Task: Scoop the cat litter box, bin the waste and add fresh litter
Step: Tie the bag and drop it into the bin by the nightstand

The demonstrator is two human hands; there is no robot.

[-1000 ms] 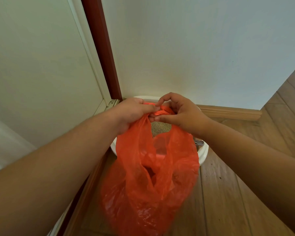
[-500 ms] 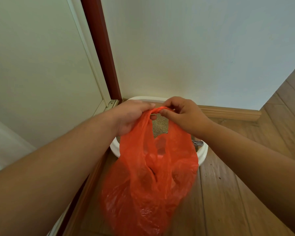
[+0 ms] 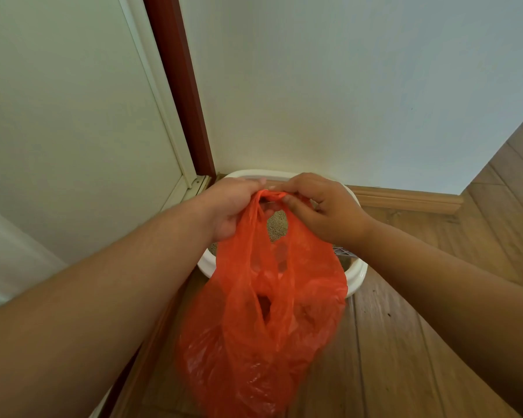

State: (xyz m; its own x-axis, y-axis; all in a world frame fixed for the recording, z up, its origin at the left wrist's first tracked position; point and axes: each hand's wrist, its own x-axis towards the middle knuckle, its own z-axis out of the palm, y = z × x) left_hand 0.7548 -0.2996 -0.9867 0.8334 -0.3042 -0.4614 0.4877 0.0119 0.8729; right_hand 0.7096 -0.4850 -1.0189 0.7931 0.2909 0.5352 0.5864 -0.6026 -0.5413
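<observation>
Above the litter box [image 3: 357, 274], both hands (left hand [image 3: 233, 203], right hand [image 3: 323, 206]) pinch bag [image 3: 272, 312].

Hanging orange bag [image 3: 272, 312] above white litter box [image 3: 357, 277]

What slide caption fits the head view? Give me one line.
Both hands, left and right, pinch the handles of an orange plastic bag above a white litter box.

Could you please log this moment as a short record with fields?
setting: corner of white wall and wooden floor
left hand: grips bag handle
right hand: pinches bag handle
orange bag: hangs from both hands, above the floor
litter box: white, behind bag, litter inside
bag contents: cannot tell
</observation>
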